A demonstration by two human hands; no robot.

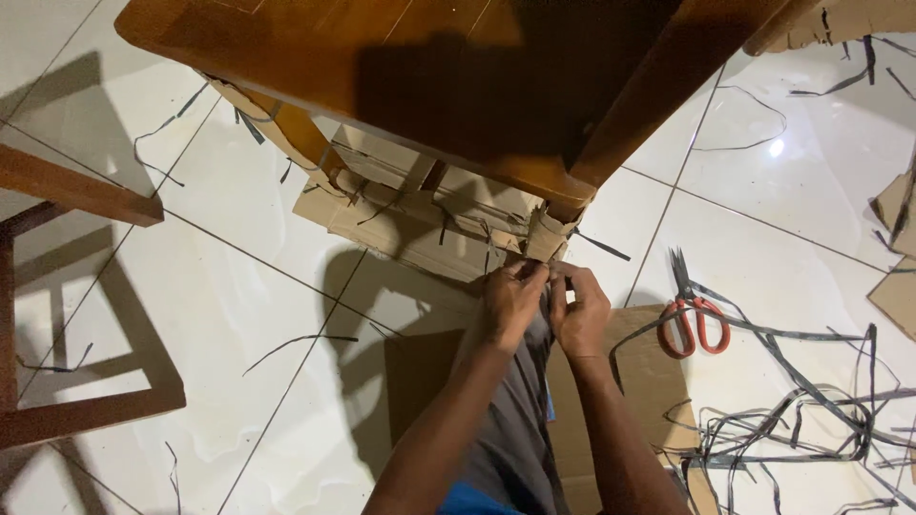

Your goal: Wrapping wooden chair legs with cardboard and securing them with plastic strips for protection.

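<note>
A wooden chair [401, 67] lies upturned before me, its legs wrapped in cardboard pieces [410, 224] bound with dark strapping. My left hand [510, 305] and my right hand [579, 315] are pressed close together at the bottom of the nearest wrapped leg [546, 234]. Both pinch a thin dark strap [551, 277] against the cardboard there. The fingertips are partly hidden behind each other.
Orange-handled scissors [689, 319] lie on the white tiled floor right of my hands. A tangle of dark strapping [801, 410] spreads at the lower right. A flat cardboard sheet [639, 372] lies under my arms. A wooden frame [67, 286] stands at left.
</note>
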